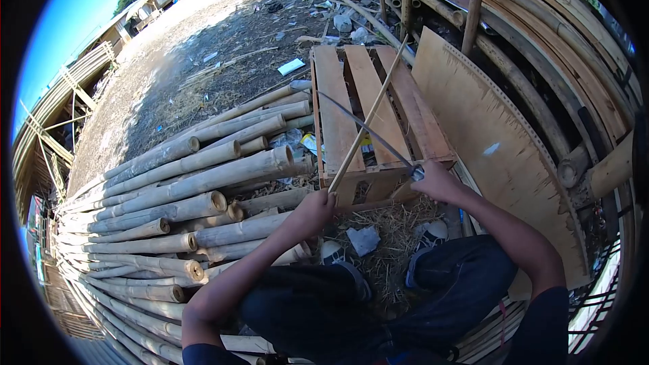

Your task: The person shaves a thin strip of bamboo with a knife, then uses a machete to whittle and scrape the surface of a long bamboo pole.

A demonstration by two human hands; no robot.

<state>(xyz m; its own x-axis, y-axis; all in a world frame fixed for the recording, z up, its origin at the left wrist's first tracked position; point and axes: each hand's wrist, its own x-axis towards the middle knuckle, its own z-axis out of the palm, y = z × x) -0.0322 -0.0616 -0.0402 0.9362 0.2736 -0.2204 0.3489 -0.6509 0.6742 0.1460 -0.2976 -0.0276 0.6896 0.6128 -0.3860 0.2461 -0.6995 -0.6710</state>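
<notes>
My left hand (pixel 316 208) is closed around the lower end of a thin bamboo stick (pixel 386 86), which slants up and away to the right. In my right hand (pixel 435 183) is the handle of a long knife (pixel 343 109), its narrow blade pointing up and to the left. Blade and stick cross over a slatted wooden crate (pixel 331 84) in front of me. My right hand is close to the crate's near right corner, and my left hand is just off its near left corner. Most of the knife's handle is hidden in my fingers.
Thick bamboo poles (pixel 223 169) lie piled to the left. A curved plywood sheet (pixel 497 132) with a ragged edge leans at the right, below racked bamboo (pixel 541 13). Between my shoes lies a pale stone-like piece (pixel 364 240) on straw shavings. Litter covers the ground (pixel 182 94) beyond.
</notes>
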